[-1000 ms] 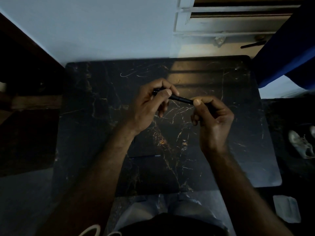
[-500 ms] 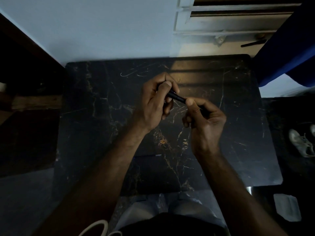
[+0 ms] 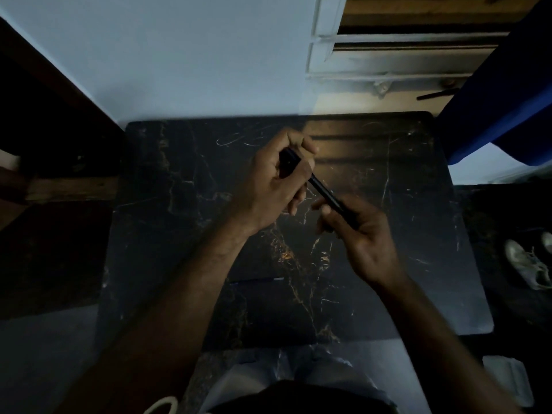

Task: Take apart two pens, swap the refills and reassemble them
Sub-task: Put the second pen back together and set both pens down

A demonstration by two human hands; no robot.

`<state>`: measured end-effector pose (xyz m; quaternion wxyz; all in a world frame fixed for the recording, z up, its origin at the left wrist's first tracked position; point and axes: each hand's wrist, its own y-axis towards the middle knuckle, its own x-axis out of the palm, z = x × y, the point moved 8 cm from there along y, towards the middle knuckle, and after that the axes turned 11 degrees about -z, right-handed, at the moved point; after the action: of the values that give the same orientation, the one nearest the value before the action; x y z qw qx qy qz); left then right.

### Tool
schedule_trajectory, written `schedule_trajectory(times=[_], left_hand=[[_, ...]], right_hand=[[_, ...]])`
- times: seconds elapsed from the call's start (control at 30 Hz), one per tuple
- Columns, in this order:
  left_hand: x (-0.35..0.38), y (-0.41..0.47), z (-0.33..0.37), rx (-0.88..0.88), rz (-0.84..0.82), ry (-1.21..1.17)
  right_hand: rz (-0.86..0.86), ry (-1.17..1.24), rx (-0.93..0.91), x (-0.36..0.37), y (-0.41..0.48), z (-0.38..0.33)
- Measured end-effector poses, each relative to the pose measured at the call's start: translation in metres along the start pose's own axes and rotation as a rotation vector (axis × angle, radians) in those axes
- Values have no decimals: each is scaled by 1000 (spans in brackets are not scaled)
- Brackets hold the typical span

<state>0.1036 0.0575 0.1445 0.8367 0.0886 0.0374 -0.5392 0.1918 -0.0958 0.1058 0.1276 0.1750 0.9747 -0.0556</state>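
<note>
A dark pen point(image 3: 324, 193) runs diagonally between my two hands above the black marble table point(image 3: 167, 222). My left hand point(image 3: 276, 182) is closed around its upper left end, where the dark cap shows between thumb and fingers. My right hand point(image 3: 363, 234) grips its lower right end, fingers curled over the barrel. A thin refill point(image 3: 257, 280) with a pale tip lies flat on the table below my hands, close to my left forearm. The light is dim and a second pen cannot be made out.
The table stands against a pale wall point(image 3: 179, 55), with a window frame point(image 3: 397, 55) at the back right. A blue curtain point(image 3: 501, 97) hangs over the right corner. White shoes point(image 3: 528, 264) lie on the floor to the right. My knees sit under the front edge.
The pen has tilted from nearly level to steeply diagonal. My right hand dropped lower and rightward; my left hand rose slightly, both still gripping the pen.
</note>
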Motion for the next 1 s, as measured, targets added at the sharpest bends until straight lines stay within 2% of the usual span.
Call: schedule_trajectory(times=[0.13, 0.23, 0.37, 0.5, 0.67, 1.0], left_hand=[[4, -5, -26, -49, 21, 115], [5, -11, -48, -70, 30, 109], [-3, -29, -95, -172, 98, -48], [-9, -70, -154, -340, 254, -45], [-6, -114, -184, -443, 382, 143], [21, -124, -185, -401, 244, 419]], right_hand=[[3, -231, -28, 18, -3, 3], [71, -215, -7, 36, -2, 19], [185, -176, 91, 49, 8, 52], [237, -232, 325, 56, 17, 111], [125, -380, 543, 72, 22, 166], [75, -556, 581, 83, 35, 173]])
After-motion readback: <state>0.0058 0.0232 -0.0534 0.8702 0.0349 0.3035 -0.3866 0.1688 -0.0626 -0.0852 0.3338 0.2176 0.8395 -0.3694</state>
